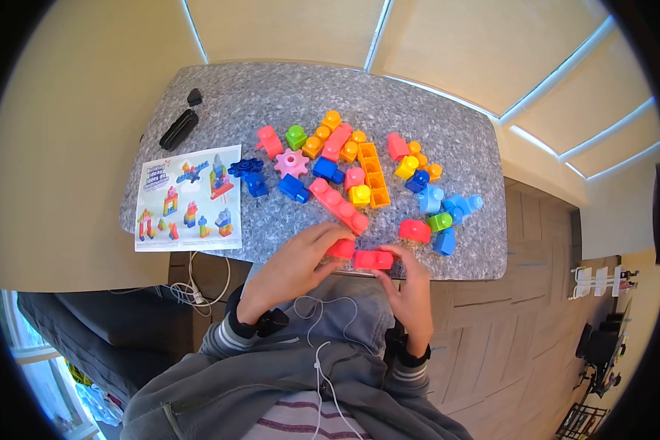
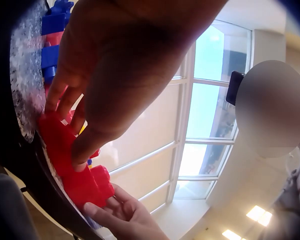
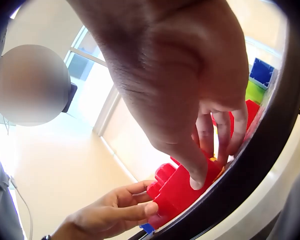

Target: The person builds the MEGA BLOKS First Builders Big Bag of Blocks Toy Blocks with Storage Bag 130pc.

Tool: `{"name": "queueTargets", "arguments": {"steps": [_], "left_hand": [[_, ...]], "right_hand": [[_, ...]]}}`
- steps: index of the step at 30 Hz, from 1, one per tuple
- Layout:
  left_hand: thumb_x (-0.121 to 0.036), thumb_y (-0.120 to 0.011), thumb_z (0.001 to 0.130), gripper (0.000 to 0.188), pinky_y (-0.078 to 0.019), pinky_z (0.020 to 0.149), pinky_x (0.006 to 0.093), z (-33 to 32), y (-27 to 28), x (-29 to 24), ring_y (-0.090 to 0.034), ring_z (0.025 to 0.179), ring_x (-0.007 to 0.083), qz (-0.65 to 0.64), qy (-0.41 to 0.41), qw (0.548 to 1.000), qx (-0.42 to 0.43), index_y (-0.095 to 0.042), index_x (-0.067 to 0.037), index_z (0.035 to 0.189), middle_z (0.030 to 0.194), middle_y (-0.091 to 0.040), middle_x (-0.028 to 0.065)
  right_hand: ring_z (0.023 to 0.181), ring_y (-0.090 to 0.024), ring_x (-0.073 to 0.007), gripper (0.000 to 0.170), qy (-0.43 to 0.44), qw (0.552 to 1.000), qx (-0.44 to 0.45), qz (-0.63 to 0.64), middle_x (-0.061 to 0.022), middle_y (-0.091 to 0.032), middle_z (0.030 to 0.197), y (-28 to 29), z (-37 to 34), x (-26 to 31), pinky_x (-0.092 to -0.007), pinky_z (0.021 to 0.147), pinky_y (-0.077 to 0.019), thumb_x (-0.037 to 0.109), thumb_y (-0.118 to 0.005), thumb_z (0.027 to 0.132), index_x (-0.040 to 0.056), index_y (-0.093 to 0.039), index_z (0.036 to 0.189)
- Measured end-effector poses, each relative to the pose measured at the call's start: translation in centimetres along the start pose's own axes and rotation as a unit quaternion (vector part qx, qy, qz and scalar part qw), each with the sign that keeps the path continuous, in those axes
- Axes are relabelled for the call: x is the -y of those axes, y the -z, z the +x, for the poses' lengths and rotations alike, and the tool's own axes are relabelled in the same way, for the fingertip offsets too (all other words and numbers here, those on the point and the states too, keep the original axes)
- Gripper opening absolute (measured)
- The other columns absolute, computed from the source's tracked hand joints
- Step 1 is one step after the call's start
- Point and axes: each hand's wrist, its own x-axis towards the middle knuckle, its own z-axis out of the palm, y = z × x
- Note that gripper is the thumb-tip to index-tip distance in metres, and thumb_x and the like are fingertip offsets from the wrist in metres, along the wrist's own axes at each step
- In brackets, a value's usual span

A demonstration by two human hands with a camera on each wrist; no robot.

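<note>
At the table's near edge, my left hand (image 1: 297,258) pinches a red toy building block (image 1: 340,249) between thumb and fingers. Just right of it, my right hand (image 1: 411,287) grips another red building block (image 1: 372,259), thumb on its near side and fingers behind. The two blocks sit side by side. In the left wrist view, the left thumb presses the near face of its red block (image 2: 59,142), and the right hand (image 2: 130,216) shows beyond. Seen from the right wrist, round studs stick up from the red blocks (image 3: 177,192). A long coral-red block (image 1: 337,205) lies just behind the left fingers.
Several loose blocks spread across the speckled grey table (image 1: 257,88), among them an orange stepped piece (image 1: 374,176), a pink gear (image 1: 291,163) and light-blue pieces (image 1: 458,209). A picture sheet (image 1: 187,198) lies at left, below a black case (image 1: 178,130). Another red block (image 1: 415,231) is near the right hand.
</note>
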Motion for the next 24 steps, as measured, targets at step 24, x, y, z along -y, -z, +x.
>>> {"name": "queueTargets", "arguments": {"steps": [24], "left_hand": [[-0.025,-0.097,0.092,0.056,-0.0570,0.109,0.0485,1.1,-3.9,1.6,-0.073,0.122,0.0388,0.067,-0.052,0.992,-0.093,-0.075,-0.007,0.140,0.131,-0.079,0.0147]], "right_hand": [[0.135,-0.066,-0.0381,0.055,0.074,0.967,-0.148,-0.194,-0.0128,-0.074,0.147,2.4,1.6,0.3,-0.0488,0.114,-0.0552,-0.008,-0.083,0.094,0.0077,-0.077,0.147]]}}
